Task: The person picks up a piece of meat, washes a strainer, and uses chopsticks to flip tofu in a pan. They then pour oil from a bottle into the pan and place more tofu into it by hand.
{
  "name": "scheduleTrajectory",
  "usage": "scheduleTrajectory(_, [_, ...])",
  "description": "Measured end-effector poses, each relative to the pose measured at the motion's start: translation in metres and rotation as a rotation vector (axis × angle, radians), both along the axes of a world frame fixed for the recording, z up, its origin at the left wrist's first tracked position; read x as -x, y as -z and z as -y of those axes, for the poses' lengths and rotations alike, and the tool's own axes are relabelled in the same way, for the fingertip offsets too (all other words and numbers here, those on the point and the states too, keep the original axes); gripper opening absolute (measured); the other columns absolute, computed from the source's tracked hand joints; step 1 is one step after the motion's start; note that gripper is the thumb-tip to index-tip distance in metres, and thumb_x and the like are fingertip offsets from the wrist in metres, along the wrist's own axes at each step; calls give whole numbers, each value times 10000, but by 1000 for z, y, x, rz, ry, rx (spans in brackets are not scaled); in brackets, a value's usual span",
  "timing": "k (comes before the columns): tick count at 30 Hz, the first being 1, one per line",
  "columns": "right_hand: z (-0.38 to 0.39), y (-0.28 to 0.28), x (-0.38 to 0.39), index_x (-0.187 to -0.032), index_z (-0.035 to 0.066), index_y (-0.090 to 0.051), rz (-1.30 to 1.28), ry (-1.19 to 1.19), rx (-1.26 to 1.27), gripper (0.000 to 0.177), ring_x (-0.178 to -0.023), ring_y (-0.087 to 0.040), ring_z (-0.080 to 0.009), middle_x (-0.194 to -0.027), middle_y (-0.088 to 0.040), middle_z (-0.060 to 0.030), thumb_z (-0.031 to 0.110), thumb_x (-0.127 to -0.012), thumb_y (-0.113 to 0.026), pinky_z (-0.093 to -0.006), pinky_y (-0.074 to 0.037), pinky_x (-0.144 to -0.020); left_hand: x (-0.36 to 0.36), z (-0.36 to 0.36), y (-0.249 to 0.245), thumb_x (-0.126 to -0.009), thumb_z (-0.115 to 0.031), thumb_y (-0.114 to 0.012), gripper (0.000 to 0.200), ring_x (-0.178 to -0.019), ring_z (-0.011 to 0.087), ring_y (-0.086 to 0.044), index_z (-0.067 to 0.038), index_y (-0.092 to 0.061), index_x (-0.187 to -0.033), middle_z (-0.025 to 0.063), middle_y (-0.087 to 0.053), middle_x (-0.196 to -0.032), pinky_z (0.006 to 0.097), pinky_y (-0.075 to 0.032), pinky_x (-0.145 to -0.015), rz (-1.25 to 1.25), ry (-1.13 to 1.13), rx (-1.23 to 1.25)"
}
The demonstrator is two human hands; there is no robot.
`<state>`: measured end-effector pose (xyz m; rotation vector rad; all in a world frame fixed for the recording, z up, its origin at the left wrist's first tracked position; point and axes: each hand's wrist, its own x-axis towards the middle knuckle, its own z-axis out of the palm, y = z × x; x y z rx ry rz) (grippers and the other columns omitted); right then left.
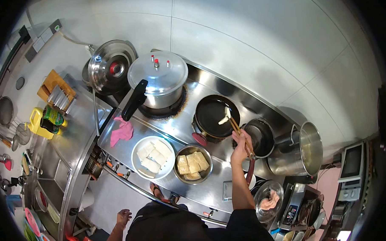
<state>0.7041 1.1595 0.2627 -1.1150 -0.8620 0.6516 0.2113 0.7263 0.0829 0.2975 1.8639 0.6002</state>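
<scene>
Where the steel counter (204, 191) runs slantwise under a white tiled wall (249, 37), the stock reads as follows.

Far left: sink (48, 185), yellow bottle (39, 122).

Burner row: pressure cooker (157, 77) with black handle; loose steel lid (110, 66) leaning behind it; black pan (216, 115); small dark pot (259, 137); tall steel stockpot (308, 148) at the right end.

Front row: pink cloth (122, 131); white plate (137, 165) of pale tofu squares; steel bowl (194, 180) of browned tofu slabs, just beside the plate.

Edges and room: the front rail (131, 188) curves close before my body. Bare steel lies in front of the bowl. The right end is crowded, with a bowl of raw meat (269, 198) among appliances. The dark pot sits just beside the pan.

Grip, right: my right grip (242, 145) is pressed together around the chopsticks (238, 129), above the near rim of the dark pot. Their tips pinch one pale tofu piece (224, 118) inside the pan; whether it touches the bottom I cannot tell.

Grip, left: my left grip (123, 216) hangs low at my side, below the counter's edge, fingers loosely spread and empty.
</scene>
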Motion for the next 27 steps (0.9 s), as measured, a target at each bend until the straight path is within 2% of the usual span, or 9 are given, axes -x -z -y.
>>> scheduleTrajectory(5, [84,-11,2,-1114,-99,-566,154,-86,101,294,-866,-696,-286,-970,-659,-192,162,-987,-518,-364,-581,-797,15,3,19,-930,-193,-573,221,-726,159,-648,-44,-608,-1090,89,-695,-919,290,-499,-615,13,90,-24])
scheduleTrajectory(12, [170,10,6,-1110,-98,-575,78,-166,185,266,-890,-696,-278,-1007,-648,-196,130,-980,-529,-365,-571,-824,23,-25,-3,-939,-247,-598,245,-718,144,-623,-62,-607,-1099,83,-685,-934,286,-489,-635,-10,194,-12])
scheduleTrajectory(16, [195,34,9,-1043,-76,-623,111,-207,137,206,-864,-693,-256,-1019,-617,-154,95,-965,-539,-351,-573,-815,23,-43,-16,-921,-189,-573,217,-753,136,-617,-59,-607,-1091,70,-682,-937,281,-486,-650,-28,249,-7])
scheduleTrajectory(19, [209,61,9,-1024,-48,-647,232,-269,165,161,-902,-686,-243,-1006,-636,-151,60,-936,-565,-338,-561,-804,13,-54,-37,-917,-174,-554,216,-762,140,-621,-60,-608,-1092,68,-681,-940,285,-487,-667,-51,272,-15])
scheduleTrajectory(20, [210,44,15,-1003,-13,-666,417,-264,167,134,-925,-680,-238,-980,-656,-143,29,-902,-590,-329,-542,-799,14,-53,-37,-920,-180,-555,219,-762,142,-623,-60,-608,-1095,68,-681,-942,288,-488,-671,-53,275,-21])
scheduleTrajectory(23, [217,88,20,-1066,12,-656,642,-458,127,187,-918,-684,-263,-990,-667,-142,5,-887,-603,-317,-536,-787,16,-46,-38,-927,-199,-560,230,-764,149,-628,-60,-609,-1103,70,-682,-946,295,-489,-678,-63,279,-34])
scheduleTrajectory(27, [223,100,30,-1076,42,-656,671,-623,113,199,-911,-666,-281,-978,-668,-122,36,-879,-627,-329,-526,-775,21,-26,-38,-934,-226,-583,233,-757,152,-629,-58,-614,-1093,78,-684,-947,291,-492,-669,-69,243,-26])
